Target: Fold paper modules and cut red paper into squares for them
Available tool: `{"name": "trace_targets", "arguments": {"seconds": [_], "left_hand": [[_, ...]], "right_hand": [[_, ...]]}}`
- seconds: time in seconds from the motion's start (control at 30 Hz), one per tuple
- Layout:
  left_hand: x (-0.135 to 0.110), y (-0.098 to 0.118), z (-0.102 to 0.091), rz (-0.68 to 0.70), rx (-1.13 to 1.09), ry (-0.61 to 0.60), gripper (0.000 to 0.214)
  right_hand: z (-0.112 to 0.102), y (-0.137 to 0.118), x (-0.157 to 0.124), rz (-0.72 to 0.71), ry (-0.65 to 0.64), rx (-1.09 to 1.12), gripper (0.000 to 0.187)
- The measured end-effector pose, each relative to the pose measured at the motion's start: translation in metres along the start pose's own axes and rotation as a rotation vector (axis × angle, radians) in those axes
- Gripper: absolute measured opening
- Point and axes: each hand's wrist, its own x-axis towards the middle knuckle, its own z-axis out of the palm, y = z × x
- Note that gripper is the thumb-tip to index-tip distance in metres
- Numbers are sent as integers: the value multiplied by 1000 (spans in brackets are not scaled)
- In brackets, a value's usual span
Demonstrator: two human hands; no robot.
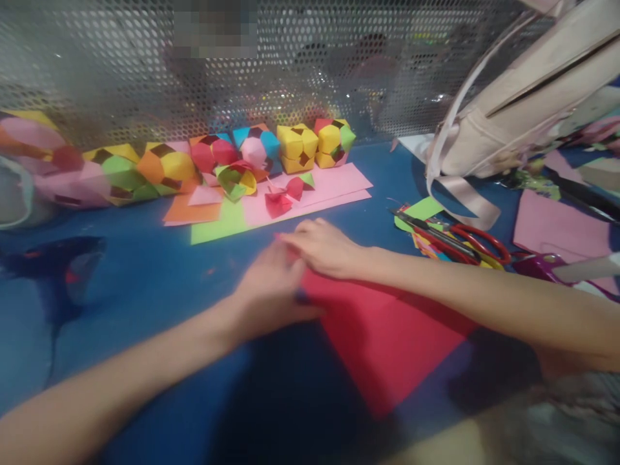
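Note:
A sheet of red paper [387, 342] lies at a slant on the blue tabletop, its near corner pointing toward me. My right hand [332, 248] is closed at the sheet's far corner, fingers curled down on the paper. Beside it, my left hand [271, 284] is smeared by motion, thumb spread away from the fingers, close to the sheet's left edge. Its fingertips are partly hidden near the right hand. Just beyond both hands, small folded red paper pieces [283, 197] rest on sheets of pink paper [334, 184] and green paper [213, 229].
Several folded multicoloured paper balls [298, 148] line the perforated metal panel [310, 77]. A dark glue gun [61, 271] stands at left. Red-handled scissors [477, 242] lie on paper scraps at right, near a purple-and-white tool [537, 268], pink paper [557, 223] and a pale bag [484, 135].

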Motion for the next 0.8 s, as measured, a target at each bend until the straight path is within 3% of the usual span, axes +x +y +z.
{"name": "trace_targets", "arguments": {"seconds": [0.17,0.3,0.53,0.67,0.8], "left_hand": [[3,1,-8,-59,104,-149,59],[10,2,-13,-90,170,-254,58],[12,2,-15,-99,203,-304,58],[13,2,-15,-121,199,-324,60],[12,2,-15,-115,176,-294,60]], "right_hand": [[-7,-4,-56,-22,68,-166,38],[-23,-6,-111,83,34,-266,46],[-45,-9,-195,242,53,-414,42],[-52,-17,-197,278,117,-445,42],[-46,-30,-156,213,198,-377,40]]}}
